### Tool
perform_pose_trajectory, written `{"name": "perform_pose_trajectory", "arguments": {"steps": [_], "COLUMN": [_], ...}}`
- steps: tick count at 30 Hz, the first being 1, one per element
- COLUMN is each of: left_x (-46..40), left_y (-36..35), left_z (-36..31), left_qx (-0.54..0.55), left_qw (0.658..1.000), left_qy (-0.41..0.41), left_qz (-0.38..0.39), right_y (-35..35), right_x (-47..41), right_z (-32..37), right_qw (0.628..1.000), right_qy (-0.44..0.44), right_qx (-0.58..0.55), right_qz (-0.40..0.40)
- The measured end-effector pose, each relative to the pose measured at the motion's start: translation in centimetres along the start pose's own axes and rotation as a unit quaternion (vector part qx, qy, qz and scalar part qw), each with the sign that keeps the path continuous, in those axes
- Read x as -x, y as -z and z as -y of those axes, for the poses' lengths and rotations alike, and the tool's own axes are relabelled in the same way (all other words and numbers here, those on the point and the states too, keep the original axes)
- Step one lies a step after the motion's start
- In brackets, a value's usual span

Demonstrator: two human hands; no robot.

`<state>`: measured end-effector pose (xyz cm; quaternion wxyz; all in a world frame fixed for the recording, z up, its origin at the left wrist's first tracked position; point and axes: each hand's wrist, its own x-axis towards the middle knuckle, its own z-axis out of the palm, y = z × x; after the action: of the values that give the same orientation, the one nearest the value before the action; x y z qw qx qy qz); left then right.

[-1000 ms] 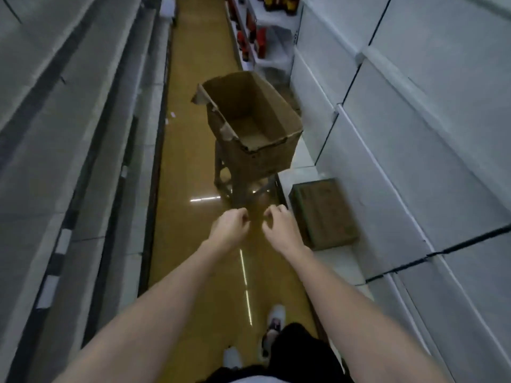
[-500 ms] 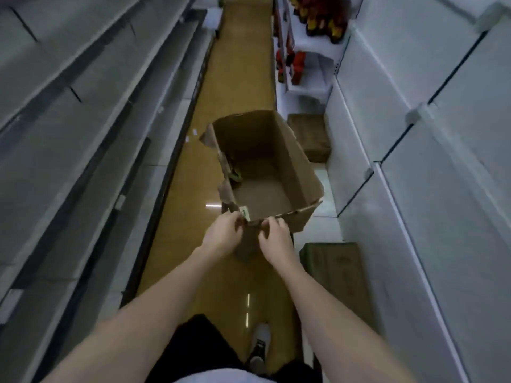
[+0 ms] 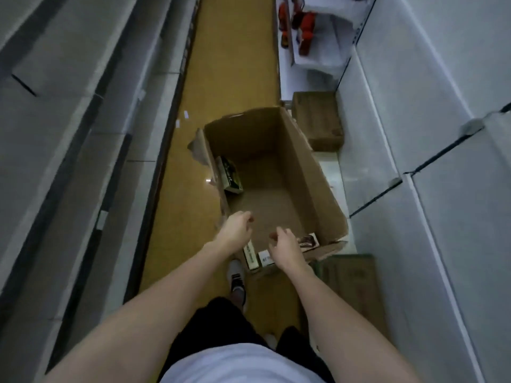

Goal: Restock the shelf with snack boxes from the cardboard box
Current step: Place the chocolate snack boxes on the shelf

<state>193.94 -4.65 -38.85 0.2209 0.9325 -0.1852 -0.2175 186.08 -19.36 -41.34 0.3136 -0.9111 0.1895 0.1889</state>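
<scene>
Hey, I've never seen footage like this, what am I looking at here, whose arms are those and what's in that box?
This is one picture from a camera worn on a person's head, looking down a shop aisle. The arms are that person's own. The left hand and right hand hover over an open cardboard box, fingers loosely curled, holding nothing. Inside lie a few snack boxes: a green one by the left wall, others at the near end. Bare grey shelves line both sides.

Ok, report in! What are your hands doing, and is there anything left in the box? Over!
Left hand, right hand: loosely curled, empty, over cardboard box. Few snack boxes left: one by left wall, more at near end. Nothing blocking.
</scene>
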Motion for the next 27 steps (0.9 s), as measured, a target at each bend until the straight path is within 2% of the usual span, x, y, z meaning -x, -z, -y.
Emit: {"name": "perform_pose_trajectory", "arguments": {"steps": [5,9,13,18,21,24,27], "left_x": [-6.9,-10.7,-12.7,-13.8,-13.6,-12.4,-11.7], "left_y": [-2.3,-5.2,-8.3,-13.6,-16.8,-19.9,-21.9], "left_z": [1.5,1.7,1.5,1.4,1.5,1.9,2.1], "left_qx": [-0.041,-0.036,-0.041,-0.068,-0.094,-0.100,-0.110], "left_qw": [0.989,0.975,0.964,0.942,0.931,0.931,0.937], "left_qy": [0.013,0.018,0.042,0.069,0.065,0.063,0.084], "left_qz": [0.143,0.217,0.259,0.322,0.347,0.345,0.319], "right_y": [-0.5,-0.5,-0.9,-3.0,-4.3,-5.7,-6.4], "right_x": [-5.2,-8.5,-10.5,-13.0,-14.4,-15.3,-16.0], "right_z": [-1.5,-3.3,-5.8,-8.8,-10.7,-11.8,-12.3], "right_qw": [0.996,0.989,0.977,0.951,0.924,0.897,0.879], "right_qy": [-0.061,-0.078,-0.073,-0.036,0.037,0.129,0.161], "right_qx": [0.035,0.088,0.150,0.241,0.314,0.362,0.388], "right_qz": [0.061,0.095,0.133,0.192,0.216,0.218,0.227]}}
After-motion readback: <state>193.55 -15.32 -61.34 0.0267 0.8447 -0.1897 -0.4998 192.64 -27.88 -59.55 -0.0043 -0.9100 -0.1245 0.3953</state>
